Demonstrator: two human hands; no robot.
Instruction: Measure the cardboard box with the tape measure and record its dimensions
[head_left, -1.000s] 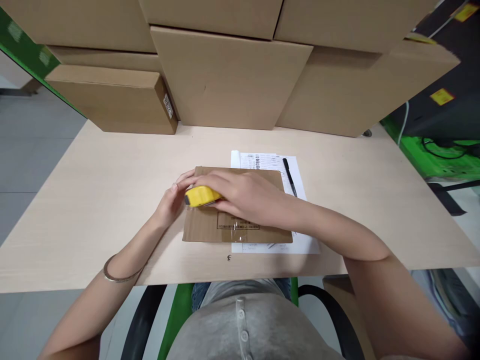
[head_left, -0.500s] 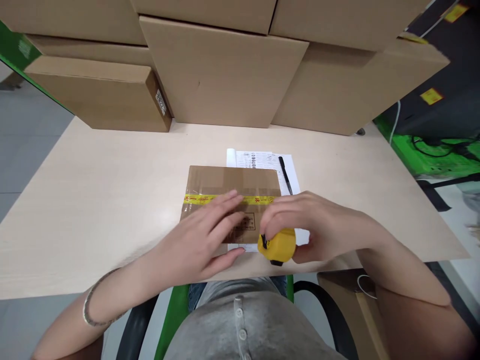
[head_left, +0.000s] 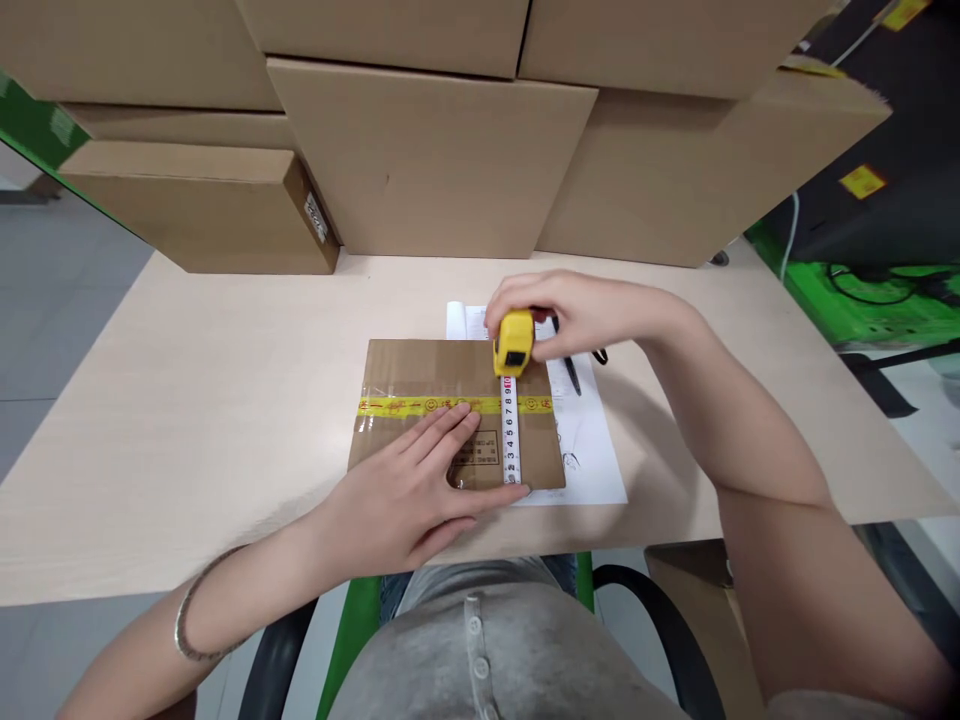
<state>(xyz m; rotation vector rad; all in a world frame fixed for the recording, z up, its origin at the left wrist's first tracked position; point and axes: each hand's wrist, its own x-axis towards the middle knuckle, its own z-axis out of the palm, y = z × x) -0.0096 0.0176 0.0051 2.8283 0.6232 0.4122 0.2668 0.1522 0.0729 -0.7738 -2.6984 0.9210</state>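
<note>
A small cardboard box (head_left: 409, 365) with a yellow printed band (head_left: 397, 406) lies flat on the table. My right hand (head_left: 574, 310) grips a yellow tape measure (head_left: 515, 342) over the box's far edge. From it the white numbered blade (head_left: 510, 435) runs across the box to the near edge. My left hand (head_left: 409, 490) rests flat on the box's near left part, fingers spread, one finger stretched along the near edge to the blade's end. White papers (head_left: 592, 460) lie partly under the box, with a black pen (head_left: 572, 374) on them, half behind my right hand.
Large cardboard boxes (head_left: 435, 160) are stacked along the back of the table (head_left: 187, 430). A flatter box (head_left: 202, 220) with a label stands at the back left. Green crates and cables (head_left: 892, 300) are beyond the right edge. Chair armrests (head_left: 660, 620) flank my body.
My right hand has moved the tape measure away from me to the box's far edge, drawing out the blade. One left finger now reaches right along the near edge.
</note>
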